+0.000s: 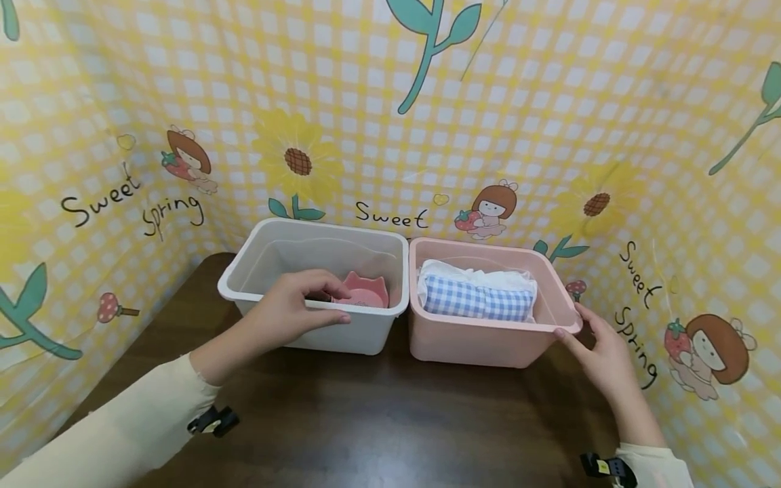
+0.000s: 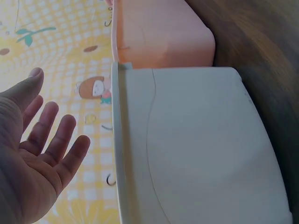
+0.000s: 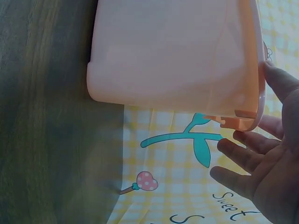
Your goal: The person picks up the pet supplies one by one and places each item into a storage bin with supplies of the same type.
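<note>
My left hand [image 1: 300, 303] is over the front rim of a light grey bin [image 1: 360, 333], fingers loosely bent with nothing between them. A pink cat-eared dish [image 1: 366, 291] is inside that bin, just beyond the fingertips. The left wrist view shows the same hand [image 2: 39, 154] apart from the bin's rim. At the right, my right hand [image 1: 604, 352] grips the front right corner of a pink bin [image 1: 476, 343], thumb on the rim and fingers round the side. A blue-and-white checked cloth bundle [image 1: 478, 298] with white fabric fills much of the pink bin.
Both bins stand side by side on a dark brown wooden table [image 1: 390, 420]. Behind and at both sides hangs a yellow checked curtain [image 1: 378, 149] with printed flowers and figures, close to the bins' back edges.
</note>
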`<action>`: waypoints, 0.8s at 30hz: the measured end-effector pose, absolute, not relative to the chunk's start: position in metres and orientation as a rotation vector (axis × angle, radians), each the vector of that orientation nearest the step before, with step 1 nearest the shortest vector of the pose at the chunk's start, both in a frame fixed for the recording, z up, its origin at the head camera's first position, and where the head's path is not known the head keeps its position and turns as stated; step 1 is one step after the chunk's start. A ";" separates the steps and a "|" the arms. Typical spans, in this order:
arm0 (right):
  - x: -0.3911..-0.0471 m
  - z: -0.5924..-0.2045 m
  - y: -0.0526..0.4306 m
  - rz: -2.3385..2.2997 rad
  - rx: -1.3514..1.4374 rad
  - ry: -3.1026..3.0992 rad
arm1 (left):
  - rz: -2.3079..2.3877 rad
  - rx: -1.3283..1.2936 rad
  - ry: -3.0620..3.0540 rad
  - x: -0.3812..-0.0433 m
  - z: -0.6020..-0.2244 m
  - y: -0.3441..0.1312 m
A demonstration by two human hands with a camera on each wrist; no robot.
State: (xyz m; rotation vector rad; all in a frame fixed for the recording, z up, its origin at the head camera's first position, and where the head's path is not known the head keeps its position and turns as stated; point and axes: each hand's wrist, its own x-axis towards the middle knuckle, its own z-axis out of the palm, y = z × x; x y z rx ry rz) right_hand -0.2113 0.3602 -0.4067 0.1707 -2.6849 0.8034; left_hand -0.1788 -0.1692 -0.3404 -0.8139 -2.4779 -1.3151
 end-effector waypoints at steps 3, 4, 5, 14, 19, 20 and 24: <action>-0.209 -0.409 0.362 0.796 0.165 -2.670 | -1.328 -0.797 -2.463 -0.176 -0.343 -0.179; -0.209 -0.409 0.362 0.797 0.165 -2.668 | -1.323 -0.786 -2.463 -0.175 -0.344 -0.182; -0.209 -0.409 0.363 0.795 0.167 -2.666 | -1.315 -0.772 -2.464 -0.174 -0.344 -0.186; -0.204 -0.411 0.365 0.763 0.200 -2.643 | -1.272 -0.634 -2.485 -0.160 -0.354 -0.208; -0.202 -0.415 0.368 0.791 0.193 -2.645 | -1.263 -0.548 -2.475 -0.152 -0.356 -0.223; -0.201 -0.416 0.369 0.799 0.187 -2.646 | -1.256 -0.550 -2.466 -0.151 -0.356 -0.226; -0.200 -0.418 0.372 0.808 0.193 -2.641 | -1.202 -0.543 -2.445 -0.145 -0.360 -0.242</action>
